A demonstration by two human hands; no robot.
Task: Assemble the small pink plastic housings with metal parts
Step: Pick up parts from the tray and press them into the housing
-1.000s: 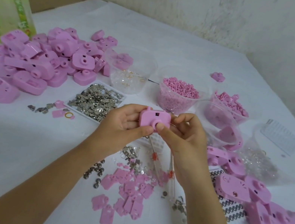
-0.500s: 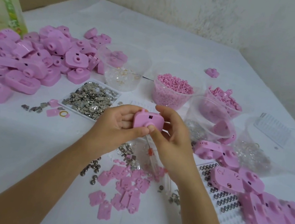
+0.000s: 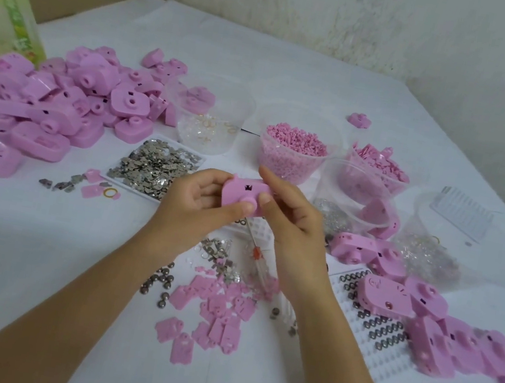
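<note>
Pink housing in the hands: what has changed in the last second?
The right hand shifted its grip: its forefinger now reaches over the top of the pink housing, thumb on the front. The left hand kept its hold; nothing was let go. The housing pile stayed put.

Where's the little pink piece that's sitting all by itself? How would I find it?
Find the clear cup heaped with tiny pink pellets in the middle of the white table. Just past it toward the wall, slightly right, lies one small pink housing. Most others sit in piles; this one lies alone on bare cloth.
</note>
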